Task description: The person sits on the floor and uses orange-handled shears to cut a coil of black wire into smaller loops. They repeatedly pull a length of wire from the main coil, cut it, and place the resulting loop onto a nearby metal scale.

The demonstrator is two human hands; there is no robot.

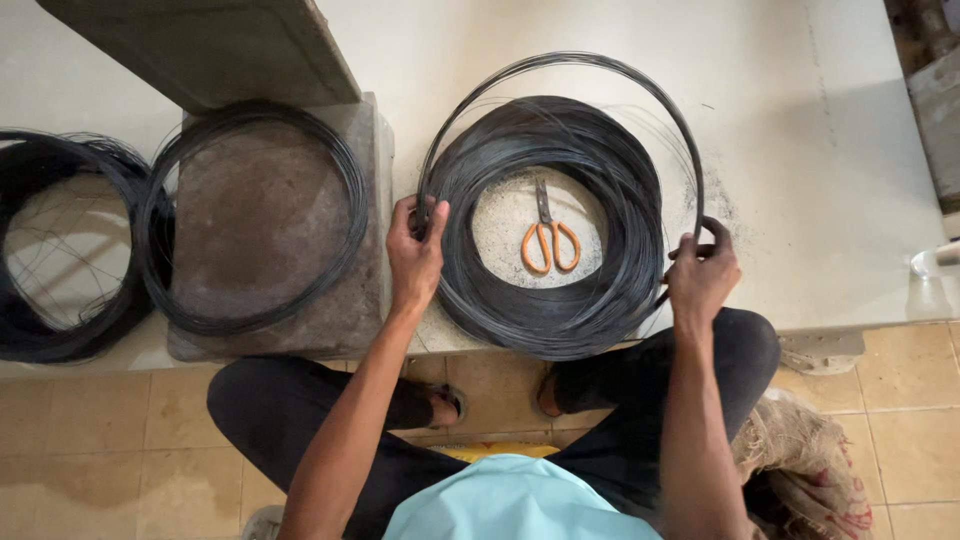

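From my remote seat, plenty escapes me. My left hand (415,250) covers the wire it grips, so I cannot see how many strands of the lifted wire loop (560,75) pass through it. My right hand (703,275) hides the loop's other end likewise. The far-left wire coil (60,250) is cut by the frame's left edge. The grey slab (210,45) runs off the top. A clear object (935,262) at the right edge is cropped, and I cannot identify it. The burlap sack (810,470) is partly behind my arm.
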